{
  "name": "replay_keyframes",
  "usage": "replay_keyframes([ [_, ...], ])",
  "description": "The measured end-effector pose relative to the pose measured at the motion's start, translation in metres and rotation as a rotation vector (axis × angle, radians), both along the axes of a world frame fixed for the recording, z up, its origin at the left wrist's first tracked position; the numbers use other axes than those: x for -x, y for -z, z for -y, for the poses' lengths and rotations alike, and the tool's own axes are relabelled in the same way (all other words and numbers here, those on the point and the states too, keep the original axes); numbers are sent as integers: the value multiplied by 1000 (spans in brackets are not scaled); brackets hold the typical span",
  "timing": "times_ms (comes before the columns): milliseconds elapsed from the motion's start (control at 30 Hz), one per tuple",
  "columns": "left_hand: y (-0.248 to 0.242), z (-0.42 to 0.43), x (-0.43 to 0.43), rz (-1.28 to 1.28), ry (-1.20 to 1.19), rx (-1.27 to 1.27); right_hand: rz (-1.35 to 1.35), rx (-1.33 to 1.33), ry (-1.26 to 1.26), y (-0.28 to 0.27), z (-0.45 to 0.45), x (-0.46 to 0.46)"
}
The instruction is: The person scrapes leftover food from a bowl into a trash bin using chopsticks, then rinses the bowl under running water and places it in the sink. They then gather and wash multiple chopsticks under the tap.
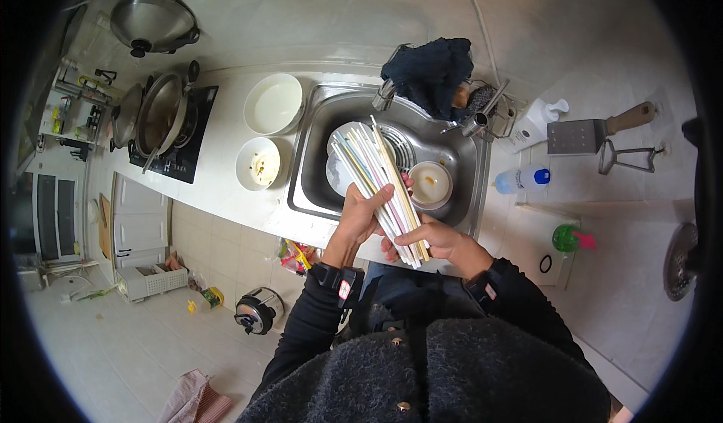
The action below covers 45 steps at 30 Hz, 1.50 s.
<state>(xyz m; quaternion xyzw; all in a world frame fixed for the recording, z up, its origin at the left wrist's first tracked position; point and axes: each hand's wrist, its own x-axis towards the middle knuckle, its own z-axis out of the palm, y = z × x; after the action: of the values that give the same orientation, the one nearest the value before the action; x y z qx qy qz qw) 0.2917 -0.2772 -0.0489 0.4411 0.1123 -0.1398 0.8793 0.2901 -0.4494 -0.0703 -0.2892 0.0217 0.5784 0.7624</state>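
A thick bundle of chopsticks (383, 185), mostly white with some blue, pink and tan ones, lies slanted across both hands over the front of the sink. My left hand (361, 208) grips it around the middle, thumb on top. Around its lower end my right hand (432, 239) is closed, thumb across the sticks. Beneath, in the steel sink (474, 180), are a small bowl (430, 183) with a brownish bit in it, whitish dishes (339, 175) partly hidden by the bundle, and a round slotted rack or drain piece (400, 146).
Two white bowls (274, 104) (258, 164) stand left of the sink, beside a cooktop (204, 123) with a wok (162, 112). A dark cloth (432, 75) hangs over the faucet area (384, 95). Bottles (522, 179) stand right; a pressure cooker (258, 310) is on the floor.
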Motion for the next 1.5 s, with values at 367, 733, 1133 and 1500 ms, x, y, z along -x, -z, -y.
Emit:
replay_keyframes([
  [367,-15,-12,-26,-116,-263,28,-190,-172,-44,-5,-3,16],
  [733,-24,-7,-29,-236,-227,156,-186,-153,11,-6,-10,16],
  [1133,-28,-19,-41,-48,-219,44,-141,-183,-9,-4,-12,16],
  [1500,-8,6,-18,-169,-111,67,-134,-33,103,-12,-22,11],
])
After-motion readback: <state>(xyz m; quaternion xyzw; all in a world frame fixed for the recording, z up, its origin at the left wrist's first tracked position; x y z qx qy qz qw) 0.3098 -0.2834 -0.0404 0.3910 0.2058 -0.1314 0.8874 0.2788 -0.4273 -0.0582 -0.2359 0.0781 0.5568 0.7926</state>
